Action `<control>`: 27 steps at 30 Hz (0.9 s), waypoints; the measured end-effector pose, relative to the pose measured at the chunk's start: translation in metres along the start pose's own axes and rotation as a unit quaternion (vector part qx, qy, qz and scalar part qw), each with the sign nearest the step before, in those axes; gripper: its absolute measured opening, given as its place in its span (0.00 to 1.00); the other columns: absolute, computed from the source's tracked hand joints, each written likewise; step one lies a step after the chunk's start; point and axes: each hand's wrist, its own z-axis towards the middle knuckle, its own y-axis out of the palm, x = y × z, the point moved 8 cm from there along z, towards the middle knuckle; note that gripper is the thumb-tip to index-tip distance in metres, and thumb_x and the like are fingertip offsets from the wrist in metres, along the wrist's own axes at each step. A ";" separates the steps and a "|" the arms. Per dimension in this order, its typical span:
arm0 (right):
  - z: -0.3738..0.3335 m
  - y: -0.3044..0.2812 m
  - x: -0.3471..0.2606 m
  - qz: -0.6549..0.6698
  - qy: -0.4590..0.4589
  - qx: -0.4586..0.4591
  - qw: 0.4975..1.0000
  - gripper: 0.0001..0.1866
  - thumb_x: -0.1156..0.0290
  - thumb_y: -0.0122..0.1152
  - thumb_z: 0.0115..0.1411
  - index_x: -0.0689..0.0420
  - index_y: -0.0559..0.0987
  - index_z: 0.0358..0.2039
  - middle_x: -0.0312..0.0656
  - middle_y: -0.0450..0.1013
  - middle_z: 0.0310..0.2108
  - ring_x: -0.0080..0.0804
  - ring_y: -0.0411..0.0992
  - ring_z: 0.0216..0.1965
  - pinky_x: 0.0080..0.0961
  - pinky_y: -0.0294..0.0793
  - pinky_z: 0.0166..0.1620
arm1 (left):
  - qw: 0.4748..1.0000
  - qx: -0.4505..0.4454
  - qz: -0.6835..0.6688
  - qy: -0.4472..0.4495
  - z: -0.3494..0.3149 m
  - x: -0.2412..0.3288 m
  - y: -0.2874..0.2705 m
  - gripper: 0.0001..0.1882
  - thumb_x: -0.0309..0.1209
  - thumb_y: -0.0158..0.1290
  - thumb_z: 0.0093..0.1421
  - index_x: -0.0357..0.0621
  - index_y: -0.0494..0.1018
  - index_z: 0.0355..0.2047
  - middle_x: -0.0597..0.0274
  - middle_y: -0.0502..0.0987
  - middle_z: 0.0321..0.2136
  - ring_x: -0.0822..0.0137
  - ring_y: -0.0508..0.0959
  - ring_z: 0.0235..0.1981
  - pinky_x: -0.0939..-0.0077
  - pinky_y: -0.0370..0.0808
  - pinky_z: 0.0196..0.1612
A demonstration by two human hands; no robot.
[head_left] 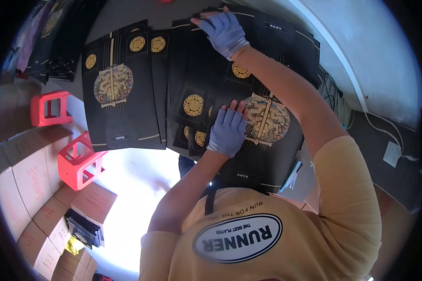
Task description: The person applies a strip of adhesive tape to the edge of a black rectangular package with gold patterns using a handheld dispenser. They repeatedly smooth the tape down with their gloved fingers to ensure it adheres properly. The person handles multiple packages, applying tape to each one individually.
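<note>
Black printed card sheets with gold medallions and a round dragon design lie in overlapping piles on the grey table point(126, 14). My left hand point(227, 131), in a blue-grey glove with bare fingertips, rests flat and open on the large sheet point(262, 161) nearest me, beside its dragon design. Farther off, my right hand point(223, 33), gloved alike, reaches across with its fingers stretched out over the far edge of the black sheets point(201, 51). Neither hand is closed round anything. Another pile of black sheets point(140, 107) lies to the left.
Two red plastic stools point(82, 161) stand left of the table. Brown cartons point(33, 173) are stacked along the left side, with dark printed packs point(82, 229) among them. A wall socket with a white cable point(391, 153) is at the right. More black packages point(56, 51) hang or stand far left.
</note>
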 end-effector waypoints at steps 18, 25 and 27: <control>-0.011 0.065 0.176 0.340 0.377 -0.070 0.859 0.14 0.68 0.52 0.58 0.50 0.74 0.45 0.39 0.72 0.37 0.36 0.70 0.42 0.27 0.65 0.52 | 0.996 0.044 0.077 0.032 0.003 0.009 -0.005 0.30 0.35 0.54 0.48 0.38 0.64 0.53 0.52 0.59 0.59 0.52 0.59 0.60 0.52 0.56 0.60; -0.125 -0.075 0.078 0.194 0.387 -0.450 0.781 0.33 0.43 0.53 0.53 0.54 0.68 0.51 0.51 0.71 0.45 0.49 0.68 0.50 0.32 0.65 0.53 | 0.994 0.084 -0.044 0.055 -0.007 0.000 -0.023 0.31 0.34 0.55 0.46 0.44 0.65 0.53 0.52 0.61 0.57 0.51 0.60 0.59 0.52 0.56 0.60; -0.154 -0.082 0.090 0.187 0.378 -0.431 0.797 0.36 0.48 0.59 0.52 0.60 0.66 0.55 0.50 0.72 0.45 0.42 0.69 0.49 0.30 0.65 0.53 | 0.986 0.139 -0.065 0.062 -0.007 0.001 -0.034 0.29 0.34 0.55 0.48 0.44 0.65 0.52 0.51 0.63 0.55 0.50 0.60 0.58 0.51 0.57 0.59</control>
